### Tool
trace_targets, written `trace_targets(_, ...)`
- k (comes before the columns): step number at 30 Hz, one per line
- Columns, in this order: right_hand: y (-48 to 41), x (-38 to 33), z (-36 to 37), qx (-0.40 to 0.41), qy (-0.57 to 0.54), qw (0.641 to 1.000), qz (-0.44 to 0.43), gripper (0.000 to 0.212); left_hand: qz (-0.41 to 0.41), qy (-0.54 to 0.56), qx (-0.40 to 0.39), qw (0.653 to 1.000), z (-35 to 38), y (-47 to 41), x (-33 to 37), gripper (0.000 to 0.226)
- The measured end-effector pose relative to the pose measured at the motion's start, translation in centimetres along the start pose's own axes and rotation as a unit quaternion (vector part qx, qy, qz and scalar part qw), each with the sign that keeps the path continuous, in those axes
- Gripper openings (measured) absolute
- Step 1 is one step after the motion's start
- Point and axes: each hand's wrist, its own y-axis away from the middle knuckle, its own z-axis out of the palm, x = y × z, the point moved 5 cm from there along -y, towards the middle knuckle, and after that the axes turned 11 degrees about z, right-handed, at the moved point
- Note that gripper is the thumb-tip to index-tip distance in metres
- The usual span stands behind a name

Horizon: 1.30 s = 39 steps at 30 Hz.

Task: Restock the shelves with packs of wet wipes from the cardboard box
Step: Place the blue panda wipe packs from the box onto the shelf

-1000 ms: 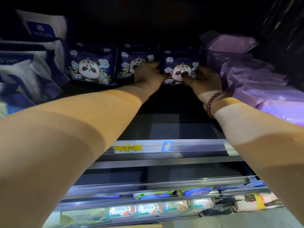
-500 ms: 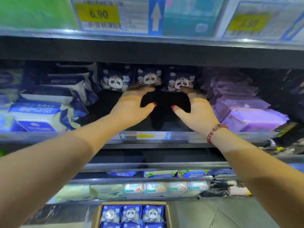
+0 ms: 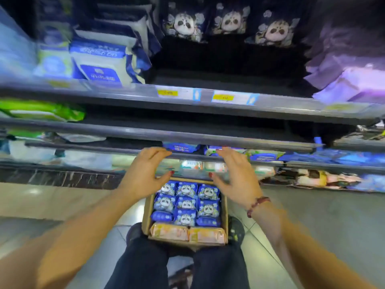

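- left hand (image 3: pixel 143 174): held above the box, palm turned inward, fingers apart and lightly bent, holding nothing.
- right hand (image 3: pixel 235 176): opposite the left, palm inward, fingers apart and lightly bent, holding nothing; bead bracelet (image 3: pixel 258 205) on the wrist.
- cardboard box (image 3: pixel 147 217): open-topped, on the floor (image 3: pixel 323 222) in front of the shelving, between the person's feet and below both hands.
- panda packs in box (image 3: pixel 186 202): blue wet-wipe packs in three columns, filling the far part of the box; two show no panda face.
- orange packs (image 3: pixel 187 233): two side by side, along the near edge of the box.
- panda packs on shelf (image 3: pixel 229 21): three, standing in a row at the back of the upper shelf (image 3: pixel 291 103), with dark bare shelf in front of them.
- white-and-blue packs (image 3: pixel 100 63): stacked to the left of that gap.
- purple packs (image 3: pixel 350 80): piled to the right of it.
- price labels (image 3: pixel 177 93): yellow tags on the shelf rail; print blurred.
- green packs (image 3: pixel 41 110): lower shelf, far left.
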Motion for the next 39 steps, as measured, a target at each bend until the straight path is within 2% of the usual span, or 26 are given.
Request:
trace_targets(4,0.9,3.2,7.2,-0.084,-0.005,0.995,0.056,0.058,-0.095,0.016,-0.078,0.992,6.1,3.8,-4.8,0.067)
trace_targets(8,2.4,7.4,13.4,-0.170,-0.003,0.974,0.148,0.058,-0.187,0.040,-0.154,0.969,11.8,7.5,-7.5,0.081)
trace_targets(12,3.3,10.2,18.3,-0.213,-0.007,0.952,0.222,0.059,-0.277,0.095,-0.173,0.940,16.3,9.8,-9.6,0.077)
trace_targets(15,3.7,11.3,22.0,-0.233,-0.024,0.938,0.254,0.059,-0.309,0.116,-0.158,0.931,19.9,10.8,-11.2,0.065)
trace_targets(19,3.9,12.2,27.5,-0.267,-0.046,0.921,0.278,0.062,-0.338,0.139,-0.167,0.916,24.4,12.1,-13.4,0.063)
trace_targets(25,4.1,13.6,36.3,-0.320,-0.155,0.853,0.383,0.070,-0.363,0.166,-0.164,0.902,30.2,12.3,-17.3,0.063)
trace_targets(32,5.6,16.6,44.4,-0.319,-0.185,0.806,0.463,0.080,-0.418,0.228,-0.151,0.866,37.4,12.3,-21.9,0.066)
trace_targets(36,6.0,18.1,46.8,-0.251,-0.229,0.795,0.503,0.085,-0.438,0.231,-0.142,0.857,39.8,11.1,-23.3,0.072)
trace_targets(39,6.3,18.7,47.9,-0.218,-0.257,0.777,0.531,0.091,-0.464,0.250,-0.162,0.835,41.8,10.9,-24.3,0.089)
